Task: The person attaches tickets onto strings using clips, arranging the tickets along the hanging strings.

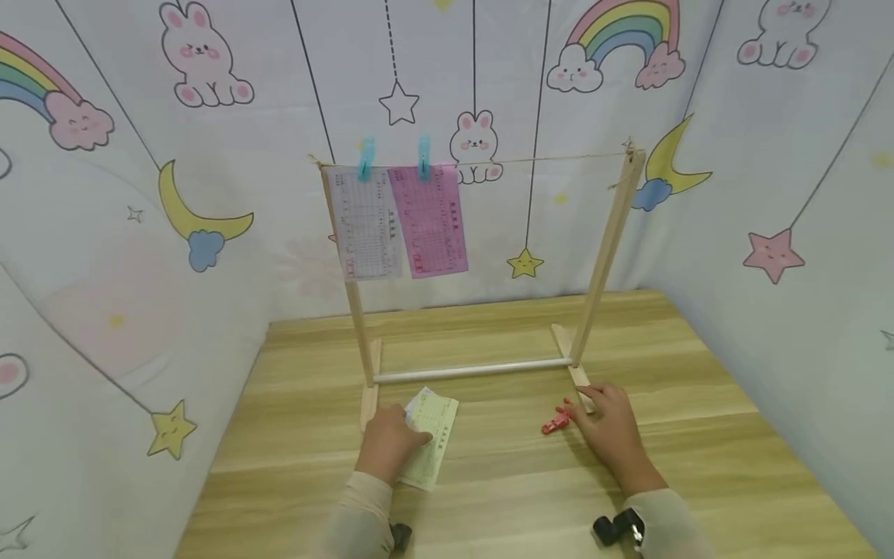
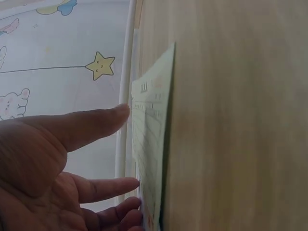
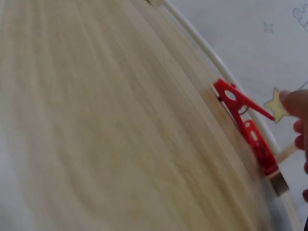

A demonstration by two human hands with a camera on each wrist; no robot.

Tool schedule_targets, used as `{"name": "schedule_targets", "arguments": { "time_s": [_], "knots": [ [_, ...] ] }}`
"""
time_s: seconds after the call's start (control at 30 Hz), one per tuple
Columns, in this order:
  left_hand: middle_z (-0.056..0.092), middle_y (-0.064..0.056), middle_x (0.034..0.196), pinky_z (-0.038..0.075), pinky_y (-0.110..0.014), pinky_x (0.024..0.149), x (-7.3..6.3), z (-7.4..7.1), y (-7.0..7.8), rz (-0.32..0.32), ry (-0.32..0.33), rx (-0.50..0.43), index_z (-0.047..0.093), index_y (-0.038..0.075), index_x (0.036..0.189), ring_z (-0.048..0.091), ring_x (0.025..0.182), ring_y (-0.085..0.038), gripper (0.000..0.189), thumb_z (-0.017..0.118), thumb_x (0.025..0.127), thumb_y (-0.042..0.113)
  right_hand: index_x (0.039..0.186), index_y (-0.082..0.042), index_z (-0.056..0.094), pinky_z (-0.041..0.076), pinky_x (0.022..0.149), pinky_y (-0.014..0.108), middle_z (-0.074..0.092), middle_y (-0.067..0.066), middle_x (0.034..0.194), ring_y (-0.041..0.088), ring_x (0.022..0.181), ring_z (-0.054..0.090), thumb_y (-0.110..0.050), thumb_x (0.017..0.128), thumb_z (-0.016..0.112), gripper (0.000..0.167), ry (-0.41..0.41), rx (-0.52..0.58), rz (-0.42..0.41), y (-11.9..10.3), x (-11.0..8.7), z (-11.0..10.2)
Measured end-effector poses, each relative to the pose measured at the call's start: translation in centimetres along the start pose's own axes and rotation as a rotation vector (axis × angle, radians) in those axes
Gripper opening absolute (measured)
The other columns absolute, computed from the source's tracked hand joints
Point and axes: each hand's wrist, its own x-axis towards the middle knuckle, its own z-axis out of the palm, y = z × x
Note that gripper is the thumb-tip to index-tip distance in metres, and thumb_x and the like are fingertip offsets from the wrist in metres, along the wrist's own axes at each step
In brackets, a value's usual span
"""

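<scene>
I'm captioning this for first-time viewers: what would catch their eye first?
Probably the pink sheet and white sheet, hung by blue clips from a string near the left wooden post. Below, on the table, a red clip lies near the right hand, and a yellow-green slip at the left hand.

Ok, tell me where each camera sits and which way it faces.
Head: worn on the head, facing forward and down at the wooden frame; left hand, right hand and sleeves show.
Left wrist: on that wrist, facing the yellow slip; thumb and fingers show.
Right wrist: on that wrist, facing the tabletop and a red clip; fingertips show at right.
Shared: head and left wrist both show the slip.
</scene>
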Motion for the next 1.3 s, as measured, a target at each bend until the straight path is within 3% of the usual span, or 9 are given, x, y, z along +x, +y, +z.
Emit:
{"name": "schedule_targets", "arguments": {
  "time_s": [0.17, 0.33, 0.53, 0.63, 0.83, 1.1, 1.3],
  "knots": [
    [0.055, -0.017, 0.095, 0.047, -0.046, 0.071, 0.1, 0.8, -0.3, -0.03, 0.037, 0.056, 0.063, -0.005, 0.103, 0.051, 0.087, -0.036, 0.058, 0.096, 0.067, 0.026, 0.113, -0.001, 0.076, 0.045, 0.085, 0.056, 0.071, 0.014, 0.108, 0.038, 0.101, 0.059, -0.03, 0.086, 0.086, 0.042, -0.081, -0.085, -0.007, -0.6, 0.3, 0.6],
    [0.055, -0.015, 0.089, 0.047, -0.045, 0.069, 0.5, 1.4, -0.3, -0.037, 0.041, 0.062, 0.062, -0.003, 0.096, 0.052, 0.083, -0.034, 0.051, 0.096, 0.067, 0.021, 0.112, -0.007, 0.078, 0.041, 0.077, 0.053, 0.073, 0.01, 0.108, 0.037, 0.1, 0.059, -0.033, 0.088, 0.083, 0.036, -0.101, -0.132, 0.007, -0.7, 0.1, 0.5],
    [0.055, -0.008, 0.076, 0.044, -0.039, 0.061, 0.5, 1.6, -0.6, -0.019, 0.029, 0.064, 0.059, 0.005, 0.071, 0.051, 0.072, -0.028, 0.034, 0.09, 0.071, 0.017, 0.106, -0.012, 0.081, 0.038, 0.075, 0.052, 0.074, 0.005, 0.106, 0.035, 0.1, 0.06, -0.032, 0.085, 0.085, 0.029, -0.076, -0.139, -0.029, -0.7, -0.4, 0.4],
    [0.06, -0.007, 0.074, 0.046, -0.039, 0.06, 0.5, 1.5, -0.6, 0.003, 0.03, 0.094, 0.066, 0.005, 0.067, 0.053, 0.071, -0.027, 0.024, 0.086, 0.075, 0.016, 0.098, -0.012, 0.083, 0.036, 0.075, 0.052, 0.074, 0.005, 0.103, 0.035, 0.097, 0.06, -0.026, 0.08, 0.09, 0.024, -0.043, -0.101, -0.077, -1.0, -0.4, 0.3],
    [0.069, -0.008, 0.077, 0.053, -0.045, 0.06, 0.4, 1.3, -0.5, 0.033, 0.054, 0.115, 0.073, 0.005, 0.075, 0.059, 0.07, -0.026, 0.006, 0.076, 0.08, 0.007, 0.087, -0.013, 0.082, 0.034, 0.077, 0.052, 0.075, 0.006, 0.102, 0.033, 0.097, 0.061, -0.019, 0.072, 0.094, 0.021, -0.015, -0.044, -0.134, -1.3, -0.7, 0.3],
    [0.069, -0.008, 0.081, 0.054, -0.049, 0.069, 0.3, 1.3, -0.2, 0.032, 0.076, 0.098, 0.07, 0.005, 0.083, 0.062, 0.072, -0.025, 0.005, 0.068, 0.087, 0.002, 0.076, -0.022, 0.075, 0.032, 0.082, 0.055, 0.074, 0.006, 0.108, 0.033, 0.102, 0.062, -0.019, 0.072, 0.094, 0.019, -0.068, -0.031, -0.164, -1.2, -0.7, 0.4],
    [0.072, -0.012, 0.093, 0.051, -0.042, 0.063, 0.2, 1.4, -0.3, 0.05, 0.119, 0.017, 0.066, 0.005, 0.105, 0.062, 0.073, -0.024, 0.019, 0.064, 0.087, -0.002, 0.087, -0.022, 0.077, 0.03, 0.087, 0.052, 0.076, 0.001, 0.107, 0.03, 0.107, 0.065, -0.017, 0.077, 0.091, 0.017, -0.087, 0.042, -0.189, -1.4, -0.8, 0.3]
  ]
}}
